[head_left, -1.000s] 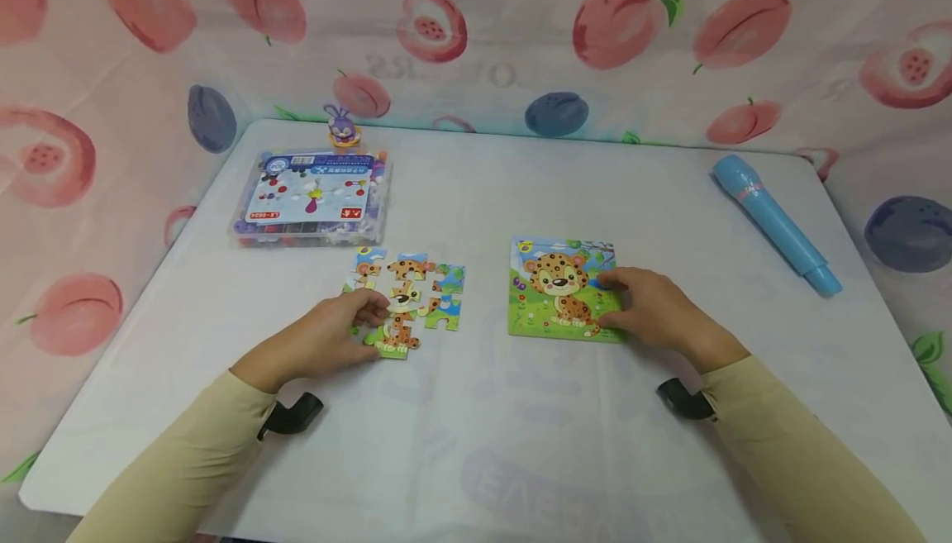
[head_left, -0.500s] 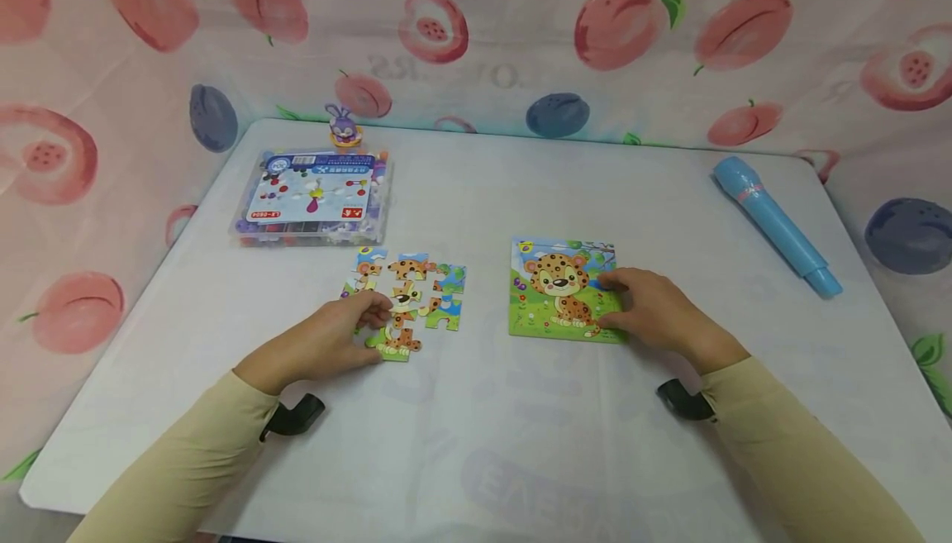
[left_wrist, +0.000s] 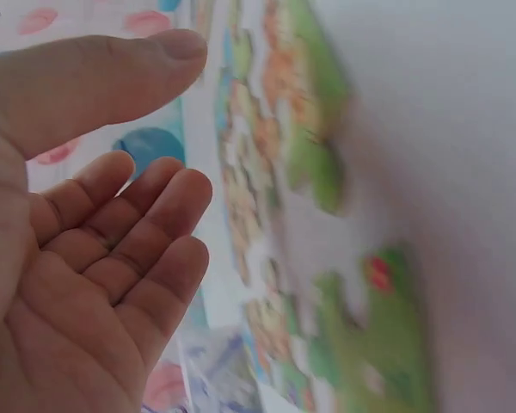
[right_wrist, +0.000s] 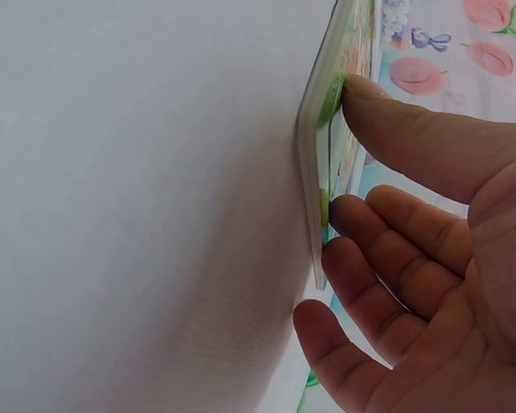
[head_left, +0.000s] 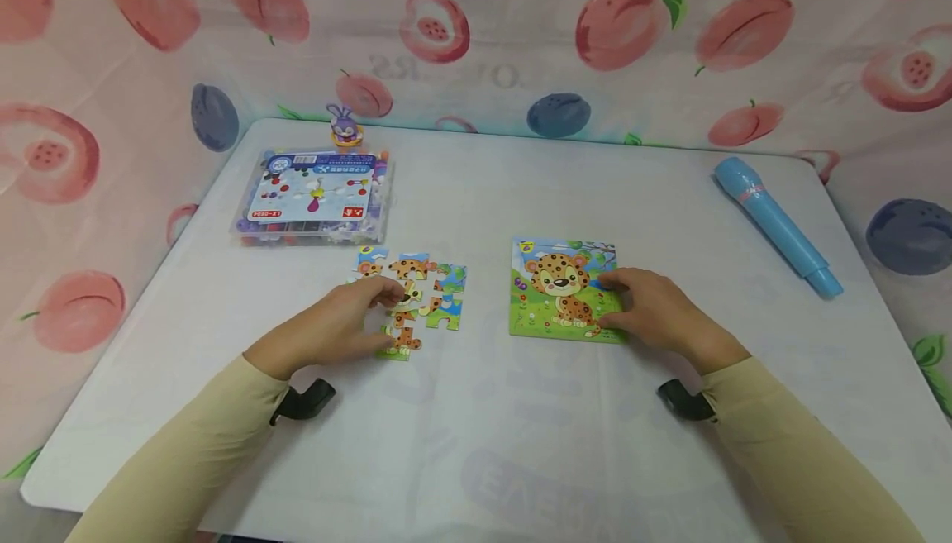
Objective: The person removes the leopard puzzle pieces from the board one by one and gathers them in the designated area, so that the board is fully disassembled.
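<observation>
Loose jigsaw pieces of a leopard picture lie spread on the white table, left of centre. My left hand is over their left part and hides some of them. In the left wrist view its fingers are loosely bent, thumb apart, with nothing held, and a green corner piece lies beside them. Right of centre lies a square leopard puzzle board, its picture whole. My right hand rests at its right edge. The right wrist view shows the thumb on the board's face and relaxed fingertips along its rim.
A clear plastic box with a molecule-model label stands at the back left, a small purple rabbit figure behind it. A light-blue toy microphone lies at the far right. Fruit-printed cloth hangs behind the table.
My left hand has shifted slightly right and up over the pieces, with fingers and thumb spread a little wider. The right hand and the board have stayed put.
</observation>
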Tool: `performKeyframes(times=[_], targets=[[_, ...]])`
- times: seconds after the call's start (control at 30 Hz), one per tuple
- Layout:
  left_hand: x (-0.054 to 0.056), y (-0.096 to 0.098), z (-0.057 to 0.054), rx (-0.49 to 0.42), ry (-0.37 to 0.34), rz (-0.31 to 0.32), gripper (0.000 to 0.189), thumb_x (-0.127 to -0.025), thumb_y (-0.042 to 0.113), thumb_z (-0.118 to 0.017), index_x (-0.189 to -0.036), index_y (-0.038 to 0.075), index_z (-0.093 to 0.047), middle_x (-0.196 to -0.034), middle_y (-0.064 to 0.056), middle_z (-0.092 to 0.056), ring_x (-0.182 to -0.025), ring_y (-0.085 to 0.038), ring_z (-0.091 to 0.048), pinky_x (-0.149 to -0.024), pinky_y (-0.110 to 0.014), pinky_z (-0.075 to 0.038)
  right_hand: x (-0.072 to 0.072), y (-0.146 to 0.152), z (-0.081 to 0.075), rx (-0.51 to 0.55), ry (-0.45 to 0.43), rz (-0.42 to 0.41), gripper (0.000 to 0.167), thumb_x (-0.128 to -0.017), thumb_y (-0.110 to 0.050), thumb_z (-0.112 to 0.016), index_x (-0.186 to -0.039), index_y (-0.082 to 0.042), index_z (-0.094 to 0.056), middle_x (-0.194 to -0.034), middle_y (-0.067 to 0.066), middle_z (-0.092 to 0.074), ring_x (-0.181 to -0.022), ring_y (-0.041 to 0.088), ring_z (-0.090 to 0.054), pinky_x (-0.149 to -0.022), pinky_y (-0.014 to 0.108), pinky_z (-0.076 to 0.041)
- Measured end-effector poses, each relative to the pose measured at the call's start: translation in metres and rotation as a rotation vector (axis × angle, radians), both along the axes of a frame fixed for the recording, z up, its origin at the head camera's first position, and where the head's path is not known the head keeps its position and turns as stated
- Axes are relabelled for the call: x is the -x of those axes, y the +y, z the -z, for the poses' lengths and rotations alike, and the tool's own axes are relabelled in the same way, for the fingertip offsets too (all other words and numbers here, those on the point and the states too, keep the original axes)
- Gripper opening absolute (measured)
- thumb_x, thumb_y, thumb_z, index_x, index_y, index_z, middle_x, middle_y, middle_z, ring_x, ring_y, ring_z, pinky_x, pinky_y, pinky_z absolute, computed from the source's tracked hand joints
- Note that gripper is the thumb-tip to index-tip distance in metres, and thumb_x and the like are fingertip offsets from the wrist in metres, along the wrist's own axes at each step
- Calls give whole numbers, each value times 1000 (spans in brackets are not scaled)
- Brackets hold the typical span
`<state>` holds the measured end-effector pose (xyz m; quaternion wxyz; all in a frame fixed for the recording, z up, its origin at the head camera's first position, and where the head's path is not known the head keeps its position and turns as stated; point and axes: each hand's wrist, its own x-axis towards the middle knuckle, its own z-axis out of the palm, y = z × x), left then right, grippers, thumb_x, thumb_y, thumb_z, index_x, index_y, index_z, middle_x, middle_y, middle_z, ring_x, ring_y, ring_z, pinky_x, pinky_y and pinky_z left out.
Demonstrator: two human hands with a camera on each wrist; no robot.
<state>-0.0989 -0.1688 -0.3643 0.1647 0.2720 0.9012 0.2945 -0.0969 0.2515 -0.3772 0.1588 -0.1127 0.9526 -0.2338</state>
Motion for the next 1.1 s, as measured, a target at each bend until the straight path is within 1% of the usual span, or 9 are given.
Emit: performKeyframes(times=[0.1,0.2,0.33,0.43,0.57,0.7,0.83,0.97,1.1], targets=[[5,12,-5,-10,-29,11,54,-84,9,-79,-131,-3,-54,-124,-13,-62,-118,-30,-57,-102,-47,-46,0,0,0,0,-5,3,63,-88,-20,-77,-139,7,-52,-138,25,-53,-132,45,-43,-110,60,-31],[11,25,-10,-25,-66,23,56,-85,10,-78,-133,-1,-53,-129,-13,-60,-122,-28,-56,-102,-46,-45,1,1,1,3,-9,6,63,-88,-20,-77,-139,7,-51,-139,25,-53,-132,45,-43,-110,60,-31],[19,46,-11,-29,-67,49,58,-85,12,-80,-135,0,-52,-130,-12,-60,-121,-26,-55,-102,-43,-45,1,1,2,2,-12,7,63,-88,-20,-77,-139,7,-51,-139,25,-53,-132,44,-43,-110,60,-31],[25,62,-10,-23,-63,56,60,-85,14,-81,-136,0,-52,-131,-10,-60,-121,-24,-55,-104,-40,-44,2,1,2,-2,-14,5,64,-88,-21,-77,-139,6,-51,-140,25,-53,-133,45,-42,-110,60,-31],[32,84,-8,-20,-88,62,62,-84,14,-81,-138,3,-52,-134,-8,-59,-124,-21,-54,-105,-36,-42,2,2,2,5,-21,-4,65,-87,-21,-78,-141,5,-51,-142,24,-51,-135,45,-39,-111,60,-29],[38,106,-5,-35,-93,113,62,-84,13,-81,-138,2,-51,-134,-9,-59,-124,-20,-53,-106,-34,-42,1,4,0,15,-30,-16,67,-87,-20,-78,-142,5,-50,-144,24,-50,-137,45,-37,-111,60,-28],[42,127,-3,-42,-102,170,64,-85,12,-80,-140,2,-49,-134,-8,-59,-125,-19,-53,-106,-31,-40,-1,7,0,22,-28,-29,67,-87,-19,-78,-142,5,-49,-144,25,-48,-137,46,-36,-111,61,-28],[44,144,0,-26,-104,205,67,-85,11,-80,-142,1,-47,-136,-7,-58,-124,-18,-53,-106,-27,-40,-2,8,0,34,-25,-35,67,-87,-20,-78,-142,5,-49,-144,25,-49,-137,46,-37,-111,60,-28],[47,157,3,-8,-99,226,65,-86,13,-79,-142,2,-48,-138,-7,-56,-123,-17,-54,-104,-25,-40,-1,10,1,45,-23,-43,67,-88,-21,-78,-142,5,-49,-144,24,-49,-137,45,-37,-111,60,-28]])
